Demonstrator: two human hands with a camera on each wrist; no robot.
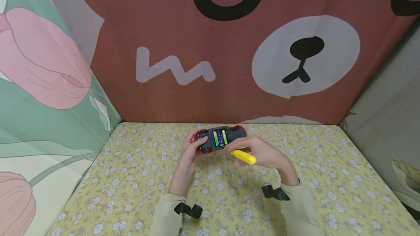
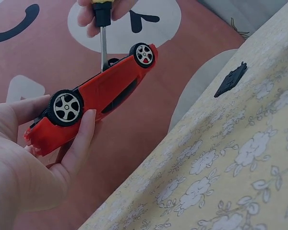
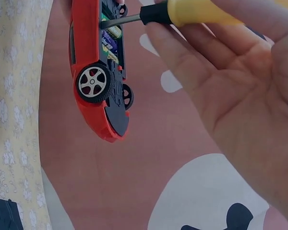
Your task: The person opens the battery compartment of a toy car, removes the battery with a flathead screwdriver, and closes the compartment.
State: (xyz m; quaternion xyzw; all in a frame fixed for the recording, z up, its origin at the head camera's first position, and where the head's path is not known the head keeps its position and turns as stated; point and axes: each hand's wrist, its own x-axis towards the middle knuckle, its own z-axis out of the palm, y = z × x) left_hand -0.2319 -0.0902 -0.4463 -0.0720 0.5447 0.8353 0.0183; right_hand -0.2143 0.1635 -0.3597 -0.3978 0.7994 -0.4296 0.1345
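My left hand [image 1: 188,152] grips one end of a red toy car [image 2: 105,96], turned with its dark underside up. Several batteries [image 1: 220,138] lie side by side in the uncovered compartment of that underside. With my right hand [image 1: 262,152] I hold a screwdriver by its yellow handle [image 1: 244,156]. The thin metal shaft of the screwdriver [image 3: 127,20] reaches into the edge of the battery compartment, its tip beside the batteries in the right wrist view. In the left wrist view the shaft meets the car's underside between the wheels.
A black plastic cover [image 2: 231,79] lies on the table, also partly seen in the right wrist view. The table wears a yellow flowered cloth [image 1: 131,192]. Behind it hangs a brown fabric backdrop [image 1: 229,94] with a bear face, and printed fabric hangs at both sides.
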